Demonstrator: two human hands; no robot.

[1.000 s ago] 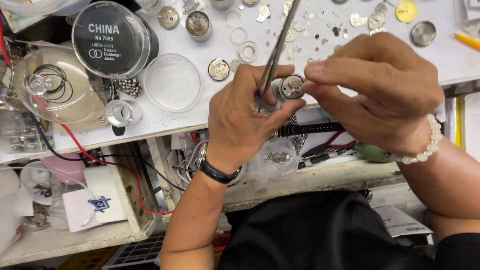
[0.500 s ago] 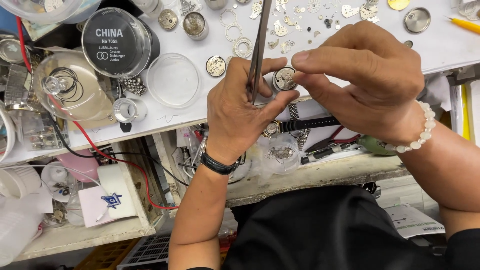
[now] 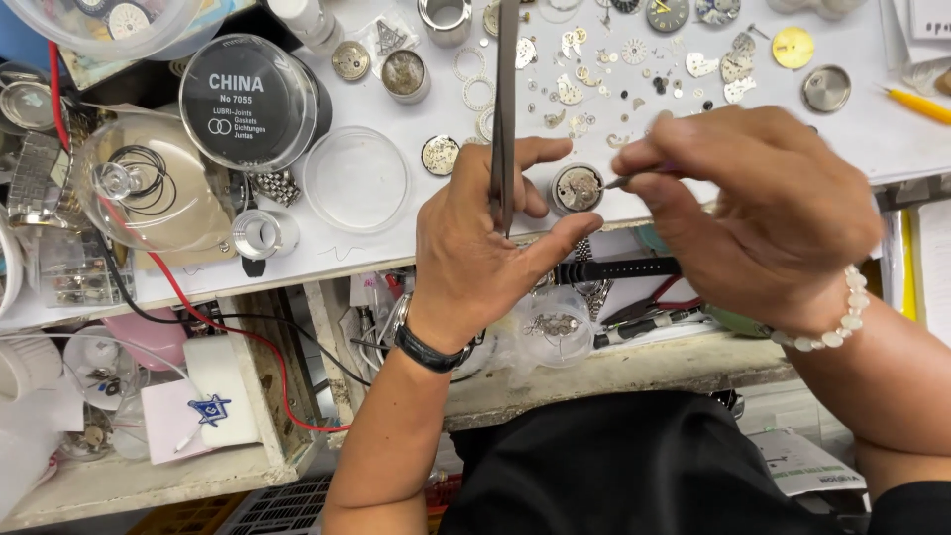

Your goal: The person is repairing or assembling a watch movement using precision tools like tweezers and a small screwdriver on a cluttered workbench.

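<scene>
White bench (image 3: 347, 253), round black-labelled tin (image 3: 250, 102) (upper left)

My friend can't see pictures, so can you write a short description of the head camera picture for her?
A person's left hand holds a small round watch movement and long tweezers, while the right hand touches a thin tool to the movement. Behind the hands, a white bench top is strewn with tiny watch parts, dials and a clear round dish.

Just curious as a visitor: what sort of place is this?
Most likely a watch repair bench. The left hand holds a small watch movement and tweezers, and loose gears and plates lie on the white worktop.
</scene>
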